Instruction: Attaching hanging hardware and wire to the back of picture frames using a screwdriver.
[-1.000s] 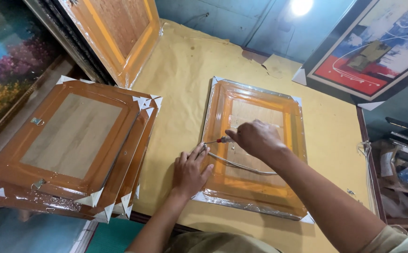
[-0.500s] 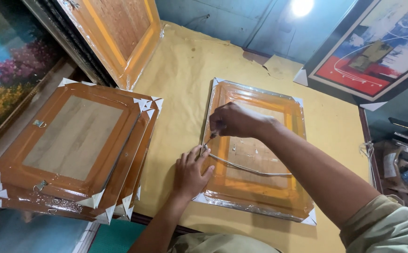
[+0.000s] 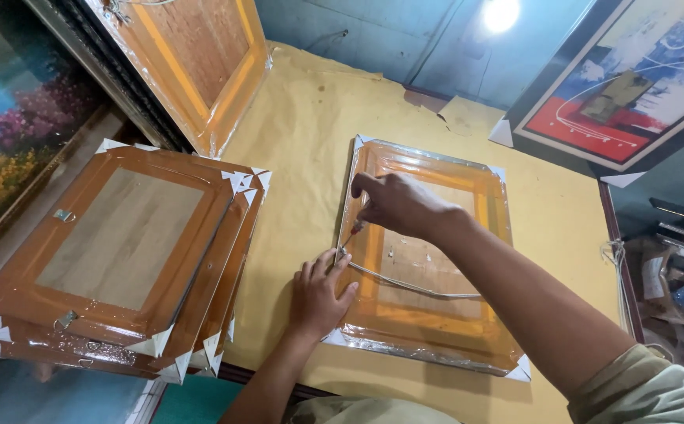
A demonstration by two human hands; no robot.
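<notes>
An orange wooden picture frame [image 3: 428, 334] wrapped in clear plastic lies face down on the yellow-covered table [image 3: 310, 141]. My right hand [image 3: 395, 202] is closed around a red-handled screwdriver [image 3: 347, 239] whose tip meets the frame's left rail. My left hand [image 3: 320, 294] rests flat on the frame's lower left edge, fingers beside the tip. A grey hanging wire [image 3: 413, 286] runs across the frame's back.
A stack of wrapped orange frames [image 3: 114, 259] with white corner guards lies at the left. Another frame [image 3: 201, 63] leans at the back left. A landscape painting [image 3: 12, 141] stands far left and an abstract painting [image 3: 625, 86] leans at the right. Clutter sits on a shelf [image 3: 680, 275].
My right hand has moved left across the frame, from its middle to the left rail, bringing the screwdriver tip beside my left hand. My left hand stayed in place.
</notes>
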